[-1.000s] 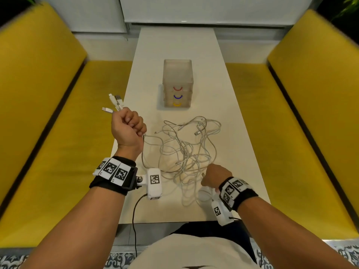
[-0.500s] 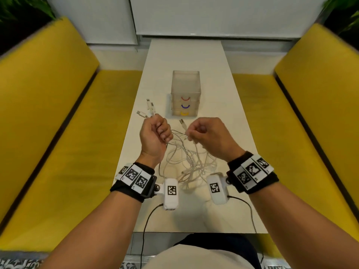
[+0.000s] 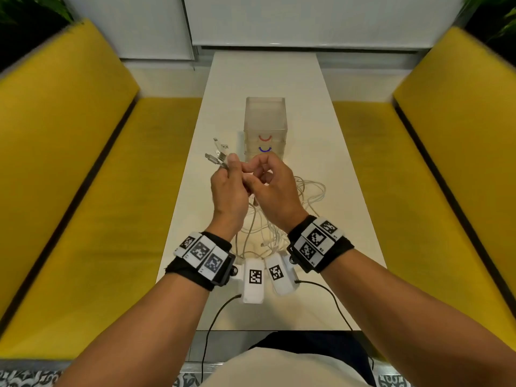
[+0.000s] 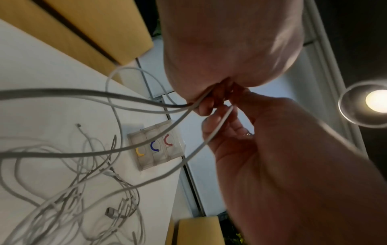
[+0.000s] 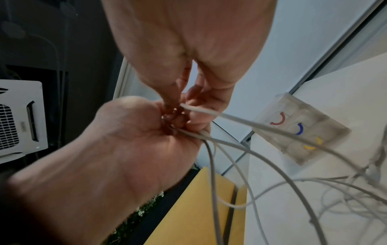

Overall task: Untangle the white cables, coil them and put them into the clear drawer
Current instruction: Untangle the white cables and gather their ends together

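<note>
Both hands meet above the white table (image 3: pixel 329 152). My left hand (image 3: pixel 231 170) grips a bundle of white cable ends, whose USB plugs (image 3: pixel 217 154) stick out to the upper left. My right hand (image 3: pixel 258 168) pinches one white cable (image 4: pixel 217 126) right beside the left fist. From both hands the cables hang down to a loose white tangle (image 3: pixel 308 195) on the table. In the right wrist view the pinched cable (image 5: pixel 211 113) leaves my right fingers (image 5: pixel 184 97) beside my left hand (image 5: pixel 134 132). The clear drawer unit (image 3: pixel 265 121), with red, blue and yellow handles, stands shut behind the hands.
Yellow benches (image 3: pixel 83 177) run along both sides of the narrow table. A white wall panel (image 3: pixel 307 20) closes the far end. More tangle (image 4: pixel 62 190) lies on the table below the hands. A ceiling lamp (image 4: pixel 374 101) shows in the left wrist view.
My right hand has lifted off the table near the front edge with a cable and moved up to my left hand. My left hand has shifted right, toward the table's middle.
</note>
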